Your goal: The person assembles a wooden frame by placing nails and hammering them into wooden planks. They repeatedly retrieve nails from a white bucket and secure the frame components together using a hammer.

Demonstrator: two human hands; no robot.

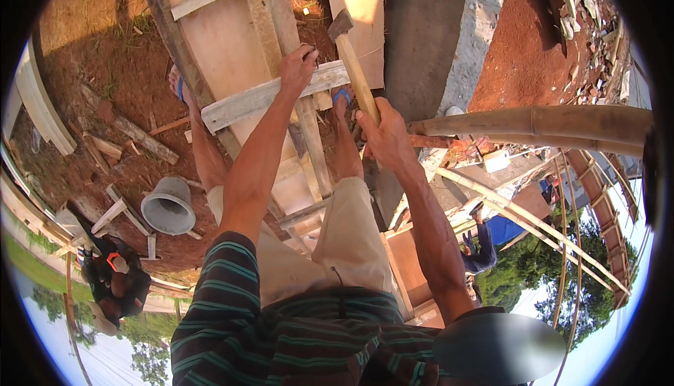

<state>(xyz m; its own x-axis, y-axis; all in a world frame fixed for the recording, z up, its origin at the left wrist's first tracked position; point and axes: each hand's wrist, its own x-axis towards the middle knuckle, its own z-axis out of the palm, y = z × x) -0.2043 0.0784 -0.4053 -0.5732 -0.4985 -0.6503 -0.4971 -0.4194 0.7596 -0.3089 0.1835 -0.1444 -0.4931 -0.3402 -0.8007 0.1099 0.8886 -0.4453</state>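
My right hand [382, 133] grips the wooden handle of a hammer [351, 56], whose metal head is raised above a plywood panel [217, 35]. My left hand [298, 66] pinches something small, hard to make out, against a weathered grey wooden slat [242, 105] lying across the panel's frame. A long wooden batten [309, 140] runs under the slat toward me. My feet in blue sandals stand on either side of the boards.
Red soil surrounds the boards, with wood offcuts [144, 140] and a grey plastic funnel-shaped pipe piece [168, 207] at left. A concrete strip [428, 35] lies at right beside bamboo poles [540, 122]. Another person [484, 245] crouches at right, and a dark figure [116, 280] sits at lower left.
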